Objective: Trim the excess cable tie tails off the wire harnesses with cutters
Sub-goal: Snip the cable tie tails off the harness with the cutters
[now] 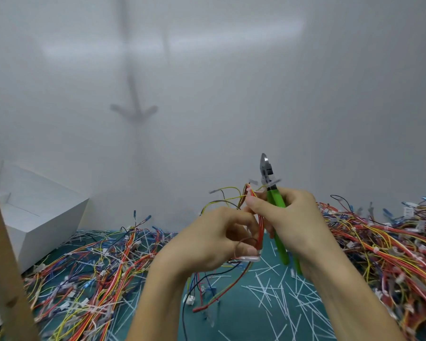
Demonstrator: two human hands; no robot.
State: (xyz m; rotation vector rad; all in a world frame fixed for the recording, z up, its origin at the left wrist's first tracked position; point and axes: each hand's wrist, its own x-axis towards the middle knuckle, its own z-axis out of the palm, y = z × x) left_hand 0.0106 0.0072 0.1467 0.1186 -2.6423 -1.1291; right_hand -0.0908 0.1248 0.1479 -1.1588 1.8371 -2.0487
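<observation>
My right hand (293, 222) grips green-handled cutters (277, 217), whose metal jaws point up and look closed. Its fingertips also pinch the top of a red, yellow and black wire harness (260, 232). My left hand (219, 237) holds the lower part of the same harness, fingers curled round the red wires. A white cable tie tail (274, 182) sticks out near the cutter jaws. Loose harness ends hang below my hands over the green mat.
Piles of harnesses lie to the left (96, 271) and right (384, 247). Cut white tie tails (280, 299) litter the green mat (244, 321). A white box (40, 217) stands at the back left, and a wooden post (3, 262) stands at the near left.
</observation>
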